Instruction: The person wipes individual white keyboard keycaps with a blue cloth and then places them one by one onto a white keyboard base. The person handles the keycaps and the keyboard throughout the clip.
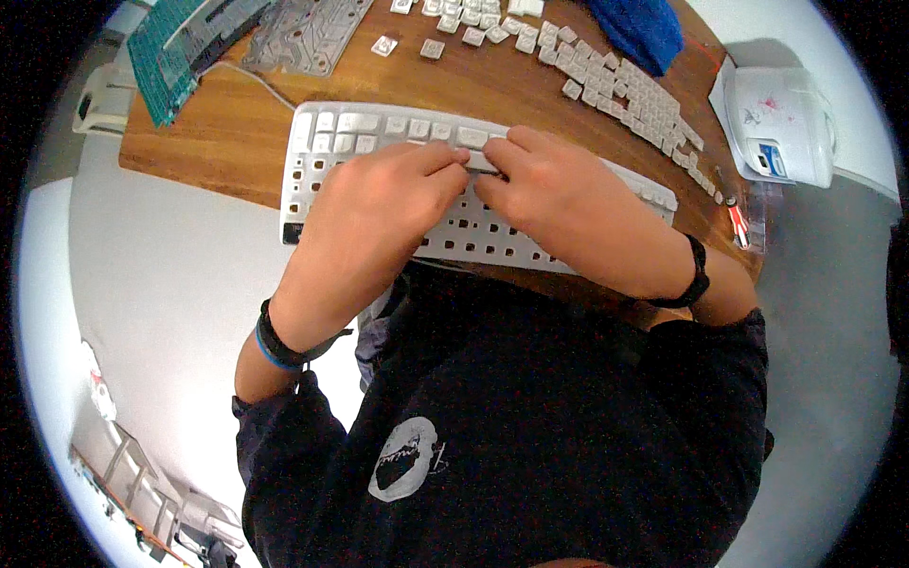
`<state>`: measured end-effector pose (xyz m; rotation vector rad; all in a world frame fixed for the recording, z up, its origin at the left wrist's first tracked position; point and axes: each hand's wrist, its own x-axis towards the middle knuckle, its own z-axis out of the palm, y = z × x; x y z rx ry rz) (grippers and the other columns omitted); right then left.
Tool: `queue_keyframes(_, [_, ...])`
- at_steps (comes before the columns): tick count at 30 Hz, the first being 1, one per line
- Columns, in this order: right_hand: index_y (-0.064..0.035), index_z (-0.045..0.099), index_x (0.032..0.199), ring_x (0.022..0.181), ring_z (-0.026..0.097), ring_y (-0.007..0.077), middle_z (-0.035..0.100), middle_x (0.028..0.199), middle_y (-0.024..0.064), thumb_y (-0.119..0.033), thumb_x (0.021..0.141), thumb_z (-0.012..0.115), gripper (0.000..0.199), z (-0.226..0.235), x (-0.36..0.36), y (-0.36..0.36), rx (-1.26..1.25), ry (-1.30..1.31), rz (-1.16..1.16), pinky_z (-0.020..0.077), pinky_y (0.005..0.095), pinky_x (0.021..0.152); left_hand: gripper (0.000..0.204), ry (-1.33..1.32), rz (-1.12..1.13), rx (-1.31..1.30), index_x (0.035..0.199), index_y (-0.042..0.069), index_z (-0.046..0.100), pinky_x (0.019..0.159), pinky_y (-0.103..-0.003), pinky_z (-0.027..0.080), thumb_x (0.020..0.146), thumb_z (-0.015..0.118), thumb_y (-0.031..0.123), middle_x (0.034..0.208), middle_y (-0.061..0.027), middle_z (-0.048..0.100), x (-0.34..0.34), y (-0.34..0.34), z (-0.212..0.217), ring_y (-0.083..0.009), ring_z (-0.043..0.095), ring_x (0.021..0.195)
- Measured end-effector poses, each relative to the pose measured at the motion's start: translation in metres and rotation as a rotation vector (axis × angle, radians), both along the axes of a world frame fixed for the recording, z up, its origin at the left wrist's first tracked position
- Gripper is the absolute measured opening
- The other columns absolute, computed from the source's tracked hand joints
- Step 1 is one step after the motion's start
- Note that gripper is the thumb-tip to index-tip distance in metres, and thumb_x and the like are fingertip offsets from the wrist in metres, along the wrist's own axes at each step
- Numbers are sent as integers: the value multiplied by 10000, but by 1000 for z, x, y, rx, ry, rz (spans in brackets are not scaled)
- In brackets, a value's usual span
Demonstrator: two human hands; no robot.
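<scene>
A white keyboard [478, 237] is lying at the near edge of the table [199, 151], keycaps [471, 136] standing in its far rows, bare sockets [470, 247] showing nearer. The left hand [383, 194] and right hand [559, 185] are resting close together over it, fingers [440, 157] curled; whether they are gripping anything cannot be told. At right, a white container [795, 118] is bearing a blue-and-white label [772, 159].

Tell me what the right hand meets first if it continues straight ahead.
The right hand would likely first meet the fingertips of the left hand, across a narrow gap above the white keyboard; depth is unclear.
</scene>
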<state>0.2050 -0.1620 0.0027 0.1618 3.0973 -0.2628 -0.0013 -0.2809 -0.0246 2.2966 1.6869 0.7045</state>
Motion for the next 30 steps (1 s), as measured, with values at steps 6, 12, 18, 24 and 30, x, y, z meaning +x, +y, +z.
queue_keyframes(6, [-25,692,1020,1008,715,346,673,1026,143,-103,923,667,127,-2,11,12,-61,65,-28,613,460,842,172,-22,20,4,1038,0,709,851,-439,642,870,676,4,1209,-126,783,2,-1,4,-350,770,1050])
queue_keyframes(12, [-43,717,1101,996,729,385,699,1058,151,-178,999,697,171,-1,30,42,-260,133,-101,619,490,854,149,-47,26,-29,1046,22,741,851,-434,651,904,697,28,1254,-114,800,3,0,4,-347,790,1037])
queue_keyframes(18, [-86,751,1184,1111,700,355,705,1129,128,-182,1017,704,199,3,64,122,144,251,-407,597,474,947,152,-32,42,-120,1098,60,786,884,-437,659,959,729,77,1272,-100,815,2,0,10,-340,807,1061])
queue_keyframes(24, [-86,744,1246,1122,697,369,726,1138,128,-197,1027,727,247,-8,79,158,145,195,-430,580,476,955,128,-42,53,-130,1069,57,779,884,-430,664,948,737,64,1274,-99,814,5,2,13,-335,809,1074])
queue_keyframes(30, [-102,765,1196,1092,720,382,743,1081,150,-212,1022,706,214,-17,79,179,116,144,-440,588,505,936,128,-50,44,-153,1080,58,777,886,-437,664,959,735,65,1275,-94,811,4,3,16,-339,806,1066])
